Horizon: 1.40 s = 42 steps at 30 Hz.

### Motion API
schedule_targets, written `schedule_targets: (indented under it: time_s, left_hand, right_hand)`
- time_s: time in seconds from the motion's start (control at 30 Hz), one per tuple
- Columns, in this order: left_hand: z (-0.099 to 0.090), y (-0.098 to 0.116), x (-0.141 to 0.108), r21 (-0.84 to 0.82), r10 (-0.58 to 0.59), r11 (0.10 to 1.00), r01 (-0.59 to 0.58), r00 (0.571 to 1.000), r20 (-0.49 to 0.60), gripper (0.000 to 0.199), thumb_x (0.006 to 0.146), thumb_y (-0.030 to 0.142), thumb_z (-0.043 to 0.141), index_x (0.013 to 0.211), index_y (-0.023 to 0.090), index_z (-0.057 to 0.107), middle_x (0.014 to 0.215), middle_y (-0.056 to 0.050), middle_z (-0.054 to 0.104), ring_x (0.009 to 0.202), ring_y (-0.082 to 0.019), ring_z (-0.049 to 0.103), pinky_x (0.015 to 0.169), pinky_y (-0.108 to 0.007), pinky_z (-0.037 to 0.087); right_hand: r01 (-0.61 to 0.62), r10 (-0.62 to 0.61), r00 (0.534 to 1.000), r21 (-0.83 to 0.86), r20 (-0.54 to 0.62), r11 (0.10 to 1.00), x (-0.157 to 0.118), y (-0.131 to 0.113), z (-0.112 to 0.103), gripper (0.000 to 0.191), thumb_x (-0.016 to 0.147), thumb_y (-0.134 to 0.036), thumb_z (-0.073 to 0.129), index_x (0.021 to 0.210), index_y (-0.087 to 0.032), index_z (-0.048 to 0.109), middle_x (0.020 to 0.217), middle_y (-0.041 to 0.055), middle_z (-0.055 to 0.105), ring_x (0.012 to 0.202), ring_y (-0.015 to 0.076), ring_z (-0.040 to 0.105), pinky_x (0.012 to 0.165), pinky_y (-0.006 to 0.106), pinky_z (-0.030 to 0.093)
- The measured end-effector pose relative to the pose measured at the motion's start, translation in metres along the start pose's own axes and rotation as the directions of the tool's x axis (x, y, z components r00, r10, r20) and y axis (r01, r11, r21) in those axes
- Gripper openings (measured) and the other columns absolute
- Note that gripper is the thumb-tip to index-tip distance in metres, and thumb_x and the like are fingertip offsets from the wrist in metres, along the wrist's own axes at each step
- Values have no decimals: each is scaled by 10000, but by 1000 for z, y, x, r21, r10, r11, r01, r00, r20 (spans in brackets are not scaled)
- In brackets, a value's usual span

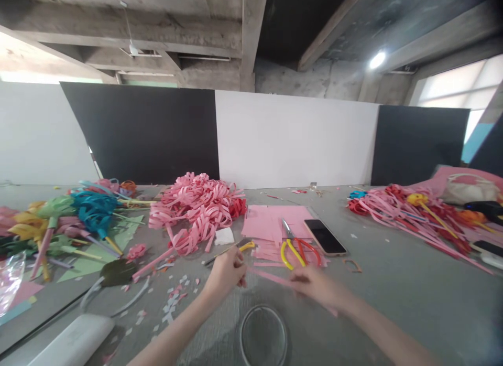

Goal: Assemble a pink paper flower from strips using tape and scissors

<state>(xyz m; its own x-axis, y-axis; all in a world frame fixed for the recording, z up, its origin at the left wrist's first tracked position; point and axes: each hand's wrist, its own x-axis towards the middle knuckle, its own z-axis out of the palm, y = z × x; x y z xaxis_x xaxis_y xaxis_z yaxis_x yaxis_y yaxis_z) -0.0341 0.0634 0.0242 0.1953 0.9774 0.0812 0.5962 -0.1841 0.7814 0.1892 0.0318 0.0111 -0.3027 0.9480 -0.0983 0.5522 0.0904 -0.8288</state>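
Pinched in the right hand's (pixel 308 283) grip, a pink strip (pixel 271 276) reaches the left hand's (pixel 231 267) closely bunched fingertips.

Strip (pixel 271 277) runs between the left fingers (pixel 238 266) and right fingers (pixel 302 276). Directly beyond the right fingers, scissors (pixel 288 229) lie partly on sheets (pixel 257 219); phone (pixel 326 237) sits right of these. Ring (pixel 242 335) is on the table (pixel 393 287), nearer the wearer than both sets of fingers. Left of the left fingers: scraps (pixel 170 305), then power bank (pixel 74 337). Heap (pixel 200 206) lies beyond, leftward; flowers (pixel 92 211) farther left. Bundle (pixel 408 208) stands well right. Panels (pixel 298 140) are behind everything on the table.
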Motion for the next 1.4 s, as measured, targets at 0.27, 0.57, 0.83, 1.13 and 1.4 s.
schedule_targets:
  time_s: [0.27, 0.57, 0.83, 1.13, 1.4]
  left_hand:
    - [20, -5, -17, 316, 93, 945, -87, 996, -4, 172, 696, 148, 485, 852, 186, 545, 711, -26, 579, 679, -184, 584, 627, -277, 406]
    - [41, 22, -30, 418, 479, 680, -603, 796, 370, 224, 838, 185, 344, 902, 195, 559, 909, -23, 600, 872, -153, 536, 823, -275, 387]
    - [50, 21, -32, 424, 451, 676, -603, 793, 409, 271, 828, 305, 385, 1024, 208, 547, 1023, -43, 574, 967, -186, 494, 863, -308, 369]
    - [56, 22, -14, 519, 412, 646, -560, 828, 380, 404, 818, 408, 365, 1122, 166, 475, 1103, -86, 523, 1027, -243, 436, 880, -394, 351]
    - [57, 24, -6, 529, 400, 656, -538, 842, 361, 393, 811, 398, 385, 1104, 159, 490, 1087, -108, 521, 1030, -258, 432, 867, -413, 352]
  right_hand:
    - [9, -52, 993, -363, -108, 932, 5, 20, -20, 81, 693, -216, 545, 671, -156, 597, 607, 33, 633, 553, 146, 580, 493, 218, 385]
    - [9, -254, 935, -697, -249, 717, 30, 10, -20, 134, 647, -300, 616, 679, -172, 641, 908, 79, 583, 909, 235, 521, 774, 328, 359]
    - [-24, -321, 901, -773, -292, 634, 36, 15, -4, 210, 683, -151, 560, 879, -125, 629, 946, 119, 594, 966, 264, 489, 820, 358, 328]
    - [77, -419, 875, -784, -243, 615, 33, 10, -20, 143, 682, -77, 522, 630, -165, 622, 873, 47, 610, 884, 202, 502, 827, 324, 314]
    - [103, -429, 877, -786, -217, 610, 33, 14, -18, 159, 689, -77, 503, 647, -171, 623, 898, 50, 603, 905, 202, 488, 818, 324, 325]
